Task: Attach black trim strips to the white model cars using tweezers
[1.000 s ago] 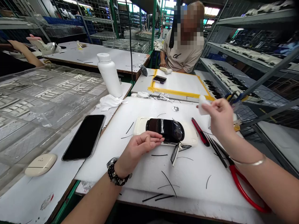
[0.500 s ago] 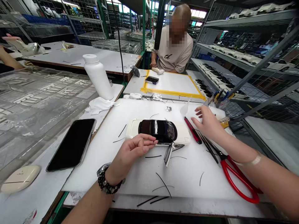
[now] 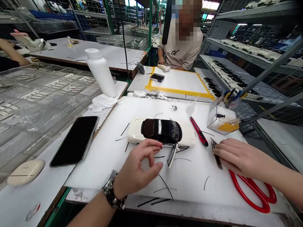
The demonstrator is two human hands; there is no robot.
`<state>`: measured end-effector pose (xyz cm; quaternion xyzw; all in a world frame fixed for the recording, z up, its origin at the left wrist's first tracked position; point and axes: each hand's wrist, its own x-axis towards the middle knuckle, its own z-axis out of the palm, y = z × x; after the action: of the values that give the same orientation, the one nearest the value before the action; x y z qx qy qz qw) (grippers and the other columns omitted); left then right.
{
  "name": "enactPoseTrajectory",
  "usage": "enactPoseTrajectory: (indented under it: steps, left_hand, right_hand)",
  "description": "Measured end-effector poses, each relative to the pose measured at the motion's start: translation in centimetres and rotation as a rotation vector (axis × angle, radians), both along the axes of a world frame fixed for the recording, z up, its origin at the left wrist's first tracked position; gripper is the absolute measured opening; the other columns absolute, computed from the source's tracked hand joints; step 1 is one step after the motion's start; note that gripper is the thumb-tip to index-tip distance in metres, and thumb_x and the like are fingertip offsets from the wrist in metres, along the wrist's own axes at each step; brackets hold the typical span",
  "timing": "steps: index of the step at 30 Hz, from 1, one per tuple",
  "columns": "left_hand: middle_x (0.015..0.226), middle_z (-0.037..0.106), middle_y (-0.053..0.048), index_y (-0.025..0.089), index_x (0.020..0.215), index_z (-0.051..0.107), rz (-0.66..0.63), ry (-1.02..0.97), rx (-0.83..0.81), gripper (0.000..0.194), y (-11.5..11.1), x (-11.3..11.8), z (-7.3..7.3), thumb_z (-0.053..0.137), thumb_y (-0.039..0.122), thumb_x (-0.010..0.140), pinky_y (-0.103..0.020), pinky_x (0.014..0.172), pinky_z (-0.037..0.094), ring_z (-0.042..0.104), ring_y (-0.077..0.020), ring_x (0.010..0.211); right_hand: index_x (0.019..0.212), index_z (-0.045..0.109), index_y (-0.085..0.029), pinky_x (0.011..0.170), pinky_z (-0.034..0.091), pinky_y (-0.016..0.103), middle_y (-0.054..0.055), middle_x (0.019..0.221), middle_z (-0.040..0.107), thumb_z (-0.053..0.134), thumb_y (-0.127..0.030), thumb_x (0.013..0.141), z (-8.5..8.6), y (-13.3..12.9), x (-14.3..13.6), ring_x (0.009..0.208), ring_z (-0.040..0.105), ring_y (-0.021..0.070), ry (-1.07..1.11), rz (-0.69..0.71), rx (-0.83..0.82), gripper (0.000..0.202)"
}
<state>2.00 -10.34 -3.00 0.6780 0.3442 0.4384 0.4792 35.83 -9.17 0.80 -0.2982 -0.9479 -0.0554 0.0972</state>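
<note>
A white model car (image 3: pixel 137 130) with a black roof lies across the white foam sheet, its near door (image 3: pixel 172 156) swung out toward me. My left hand (image 3: pixel 143 164) is at the car's near side, thumb apart from the fingers, fingertips by the side just left of the door; whether they touch it I cannot tell. My right hand (image 3: pixel 234 154) is closed around black tweezers (image 3: pixel 216 156) at the right of the sheet, and part of them is hidden under the fingers. Red-handled scissors (image 3: pixel 248 195) lie below that hand, their blades covered. Left of it rests a red utility knife (image 3: pixel 199 131).
Thin black strips (image 3: pixel 167 187) are scattered over the sheet. A clear box of tools (image 3: pixel 222 116) stands at the right back. On the left are a phone (image 3: pixel 74 142), a white bottle (image 3: pixel 100 74) and a cream case (image 3: pixel 25 172). Another person (image 3: pixel 181 47) sits opposite.
My right hand has come down and nearer to me, onto the tweezers, uncovering the clear box. My left thumb has spread away from the fingers. The view has shifted slightly.
</note>
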Motion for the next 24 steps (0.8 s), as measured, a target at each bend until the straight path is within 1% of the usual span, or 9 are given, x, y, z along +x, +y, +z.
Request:
enactPoseTrajectory:
  steps: [2,5,6,8,11,13,15,18,24]
  left_hand:
    - [0.115,0.056,-0.009,0.017,0.064,0.046,0.034,0.091,0.106,0.019,-0.8,0.4,-0.3,0.061,0.011,0.075,-0.037,0.096,0.052,0.055,-0.0215,0.111]
    - [0.118,0.055,-0.011,0.017,0.067,0.045,0.058,0.157,0.189,0.017,-1.4,0.7,-0.7,0.059,0.009,0.074,-0.037,0.094,0.052,0.054,-0.0215,0.112]
    - [0.118,0.055,-0.011,0.017,0.067,0.045,0.058,0.165,0.198,0.017,-1.5,0.8,-0.8,0.058,0.009,0.074,-0.037,0.094,0.052,0.054,-0.0213,0.111]
    - [0.117,0.055,-0.011,0.018,0.067,0.044,0.054,0.172,0.208,0.018,-1.5,0.7,-0.9,0.058,0.009,0.074,-0.036,0.093,0.052,0.055,-0.0212,0.111]
    - [0.117,0.055,-0.012,0.018,0.067,0.044,0.054,0.179,0.22,0.017,-1.5,0.6,-0.9,0.057,0.01,0.074,-0.037,0.091,0.052,0.055,-0.0221,0.111]
    - [0.117,0.055,-0.012,0.018,0.068,0.044,0.061,0.18,0.225,0.017,-1.5,0.6,-0.9,0.057,0.01,0.074,-0.037,0.091,0.052,0.055,-0.0224,0.111]
    - [0.118,0.055,-0.012,0.018,0.068,0.043,0.066,0.177,0.226,0.018,-1.6,0.6,-0.9,0.058,0.011,0.074,-0.037,0.091,0.052,0.055,-0.0224,0.11]
    - [0.119,0.054,-0.012,0.018,0.068,0.041,0.059,0.168,0.225,0.019,-1.6,0.6,-1.0,0.058,0.011,0.074,-0.037,0.091,0.052,0.055,-0.0224,0.11]
    - [0.119,0.054,-0.012,0.018,0.068,0.041,0.052,0.18,0.225,0.019,-1.6,0.6,-1.2,0.057,0.011,0.074,-0.038,0.091,0.051,0.055,-0.0225,0.111]
  right_hand:
    - [0.094,0.056,-0.02,0.063,0.048,0.033,0.005,0.079,0.06,0.055,-0.01,0.084,1.3,-0.1,-1.6,0.071,0.057,0.0193,0.234,0.01,-0.041,0.014]
    - [0.088,0.054,-0.022,0.064,0.048,0.033,0.003,0.074,0.058,0.061,-0.005,0.077,2.5,-0.1,-4.9,0.072,0.059,0.0195,0.78,-0.095,-0.083,0.022]
    - [0.086,0.053,-0.023,0.063,0.048,0.033,0.002,0.073,0.059,0.062,-0.006,0.076,2.6,0.1,-6.1,0.07,0.06,0.0189,0.925,-0.14,-0.151,0.021]
    - [0.08,0.051,-0.022,0.054,0.047,0.027,0.001,0.072,0.061,0.064,-0.012,0.078,2.3,0.7,-8.5,0.062,0.059,0.0155,1.08,-0.239,-0.374,0.017]
    - [0.073,0.048,-0.021,0.045,0.042,0.02,-0.002,0.064,0.06,0.066,-0.019,0.079,1.3,2.1,-11.0,0.051,0.053,0.0103,1.106,-0.38,-0.73,0.019]
    - [0.072,0.047,-0.02,0.046,0.042,0.018,-0.002,0.063,0.06,0.066,-0.021,0.079,0.7,2.7,-11.8,0.052,0.053,0.0093,1.095,-0.43,-0.841,0.02]
    - [0.074,0.046,-0.02,0.047,0.042,0.016,-0.002,0.065,0.06,0.065,-0.021,0.08,0.2,3.0,-12.1,0.054,0.054,0.0088,1.083,-0.421,-0.881,0.02]
    - [0.076,0.045,-0.02,0.05,0.043,0.016,-0.002,0.068,0.061,0.064,-0.021,0.082,-0.1,2.9,-11.9,0.058,0.055,0.0086,1.075,-0.398,-0.884,0.02]
    - [0.076,0.042,-0.021,0.049,0.04,0.015,-0.003,0.067,0.06,0.062,-0.018,0.084,-0.3,2.6,-11.8,0.056,0.052,0.0076,1.091,-0.345,-0.922,0.021]
